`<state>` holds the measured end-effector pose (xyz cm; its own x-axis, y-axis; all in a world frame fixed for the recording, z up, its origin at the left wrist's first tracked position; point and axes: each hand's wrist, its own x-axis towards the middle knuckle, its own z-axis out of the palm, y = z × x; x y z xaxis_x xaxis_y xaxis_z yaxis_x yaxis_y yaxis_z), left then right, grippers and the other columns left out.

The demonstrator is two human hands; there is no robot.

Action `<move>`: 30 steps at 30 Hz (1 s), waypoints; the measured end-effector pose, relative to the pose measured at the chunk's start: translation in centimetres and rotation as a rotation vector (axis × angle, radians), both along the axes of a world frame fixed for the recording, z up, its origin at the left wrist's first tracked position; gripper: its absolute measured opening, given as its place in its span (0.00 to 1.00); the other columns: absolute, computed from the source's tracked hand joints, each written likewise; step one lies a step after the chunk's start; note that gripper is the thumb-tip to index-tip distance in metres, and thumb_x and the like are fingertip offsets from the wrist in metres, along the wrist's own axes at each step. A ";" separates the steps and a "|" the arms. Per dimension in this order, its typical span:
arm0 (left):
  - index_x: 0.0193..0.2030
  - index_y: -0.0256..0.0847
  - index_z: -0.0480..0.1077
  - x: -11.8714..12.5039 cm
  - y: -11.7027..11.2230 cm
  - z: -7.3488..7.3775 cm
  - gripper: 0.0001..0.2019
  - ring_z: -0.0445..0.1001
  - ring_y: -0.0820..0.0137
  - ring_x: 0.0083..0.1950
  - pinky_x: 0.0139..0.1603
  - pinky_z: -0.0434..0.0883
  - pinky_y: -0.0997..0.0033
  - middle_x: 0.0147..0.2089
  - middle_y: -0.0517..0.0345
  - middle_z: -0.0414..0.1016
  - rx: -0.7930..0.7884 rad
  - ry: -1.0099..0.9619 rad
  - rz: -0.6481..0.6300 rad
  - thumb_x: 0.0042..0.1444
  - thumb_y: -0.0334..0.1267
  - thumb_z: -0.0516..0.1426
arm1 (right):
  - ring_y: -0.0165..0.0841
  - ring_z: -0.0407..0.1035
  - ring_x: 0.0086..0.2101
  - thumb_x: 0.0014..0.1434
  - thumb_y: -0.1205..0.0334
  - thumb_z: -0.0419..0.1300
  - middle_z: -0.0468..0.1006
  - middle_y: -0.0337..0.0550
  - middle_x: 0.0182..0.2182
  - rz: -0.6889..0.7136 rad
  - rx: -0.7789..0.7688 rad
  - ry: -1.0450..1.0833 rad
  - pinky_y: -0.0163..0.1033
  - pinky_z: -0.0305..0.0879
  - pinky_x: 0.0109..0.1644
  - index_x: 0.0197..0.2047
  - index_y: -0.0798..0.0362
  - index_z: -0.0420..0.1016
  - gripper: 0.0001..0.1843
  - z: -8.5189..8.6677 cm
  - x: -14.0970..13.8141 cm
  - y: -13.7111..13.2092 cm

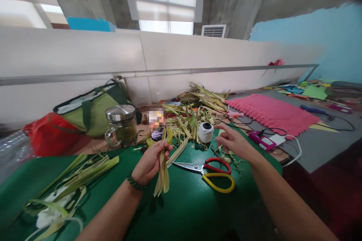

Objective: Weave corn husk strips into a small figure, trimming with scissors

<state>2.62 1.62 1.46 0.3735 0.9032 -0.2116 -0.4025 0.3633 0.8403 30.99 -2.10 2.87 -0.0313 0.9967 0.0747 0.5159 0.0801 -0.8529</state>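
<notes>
My left hand [149, 162] is closed around a bundle of pale yellow-green leaf strips [163, 175] that hang down over the green table cover [186, 207]. A dark bead bracelet [135, 183] sits on that wrist. My right hand [233, 140] is stretched forward with fingers apart, holding nothing, near a small white round device [205, 131]. Scissors [209, 169] with one red and one yellow handle lie on the cover between my hands. More cut leaves [192, 115] are heaped just beyond.
A glass jar with a metal lid [121, 125] stands at left, by a green bag [93, 111] and a red bag [48, 133]. Long leaves [73, 180] lie at near left. A pink mat [271, 113], a magenta device with cables [263, 141] and coloured paper [313, 91] lie right.
</notes>
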 end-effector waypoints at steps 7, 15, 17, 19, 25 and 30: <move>0.27 0.34 0.69 0.6 -1.3 0.9 0.09 0.63 0.80 0.21 0.22 0.63 0.80 0.26 0.59 0.73 0.092 -0.003 0.010 0.49 0.37 0.62 | 0.28 0.75 0.25 0.51 0.61 0.59 0.78 0.47 0.44 0.368 -0.142 0.414 0.32 0.70 0.29 0.45 0.55 0.73 0.16 4.1 -5.6 -0.4; 0.29 0.35 0.70 1.0 -2.0 1.1 0.10 0.74 0.70 0.30 0.33 0.71 0.72 0.28 0.57 0.74 0.069 0.014 -0.057 0.48 0.39 0.63 | 0.31 0.77 0.31 0.47 0.70 0.56 0.81 0.38 0.32 0.575 -0.167 0.311 0.33 0.71 0.35 0.40 0.55 0.78 0.17 3.8 -9.5 1.5; 0.30 0.35 0.70 0.8 -1.8 1.1 0.06 0.73 0.72 0.28 0.28 0.71 0.75 0.31 0.56 0.75 0.050 0.042 -0.026 0.50 0.35 0.62 | 0.32 0.77 0.32 0.47 0.71 0.55 0.81 0.39 0.33 0.507 -0.063 0.268 0.35 0.72 0.37 0.38 0.55 0.78 0.15 3.2 -9.9 1.9; 0.30 0.34 0.69 0.4 -1.5 1.1 0.04 0.71 0.76 0.25 0.23 0.68 0.78 0.35 0.54 0.76 0.040 0.057 -0.024 0.51 0.32 0.60 | 0.31 0.76 0.29 0.48 0.72 0.54 0.81 0.39 0.35 0.456 0.009 0.214 0.35 0.72 0.34 0.38 0.54 0.78 0.16 2.6 -10.2 2.0; 0.25 0.36 0.65 0.0 -1.0 0.7 0.09 0.69 0.76 0.22 0.26 0.69 0.77 0.23 0.59 0.69 0.018 0.000 -0.162 0.50 0.34 0.61 | 0.27 0.71 0.22 0.56 0.71 0.50 0.80 0.41 0.35 0.384 0.161 -0.148 0.31 0.66 0.24 0.47 0.52 0.76 0.19 1.6 -11.2 1.5; 0.23 0.36 0.61 -0.5 -0.7 0.8 0.13 0.55 0.83 0.17 0.18 0.57 0.84 0.18 0.69 0.55 0.008 -0.049 -0.201 0.49 0.34 0.62 | 0.39 0.72 0.38 0.54 0.65 0.60 0.79 0.49 0.36 0.208 0.358 -0.621 0.42 0.66 0.43 0.39 0.54 0.78 0.09 2.1 -10.7 2.0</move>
<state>2.15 0.92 2.31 0.5565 0.8107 -0.1818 -0.3631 0.4341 0.8245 20.27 -0.06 4.94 -0.3588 0.8836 0.3010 0.8381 0.4469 -0.3128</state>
